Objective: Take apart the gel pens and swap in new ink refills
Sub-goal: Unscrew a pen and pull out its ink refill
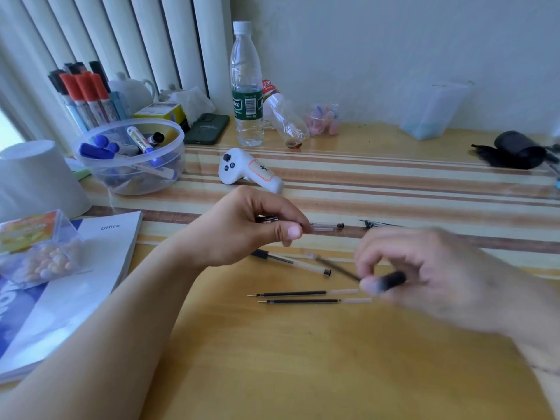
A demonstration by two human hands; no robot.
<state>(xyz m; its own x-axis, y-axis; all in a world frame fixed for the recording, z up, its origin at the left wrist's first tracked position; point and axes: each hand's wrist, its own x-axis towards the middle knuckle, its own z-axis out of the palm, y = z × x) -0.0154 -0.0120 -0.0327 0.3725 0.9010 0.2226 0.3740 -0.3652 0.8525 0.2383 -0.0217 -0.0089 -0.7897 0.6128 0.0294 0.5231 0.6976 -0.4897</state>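
Note:
My left hand (pixel 242 228) pinches a clear gel pen barrel (pixel 325 226) above the desk, its black end cap pointing right. My right hand (pixel 430 268), blurred by motion, grips a black pen tip section (pixel 392 281) with a dark refill (pixel 336 268) sticking out to the left. Below my left hand a whole gel pen (pixel 291 262) lies on the wooden desk (pixel 303 359). Two loose ink refills (pixel 303 294) (pixel 315 301) lie side by side in front of it, tips to the left.
A clear bowl of markers (pixel 130 156), a white cup (pixel 36 180), a book (pixel 75 283) and a candy box (pixel 36 247) crowd the left. A white controller (pixel 251 174), water bottle (pixel 247 86) and phone (pixel 207 128) stand behind. A black pouch (pixel 515 150) lies far right.

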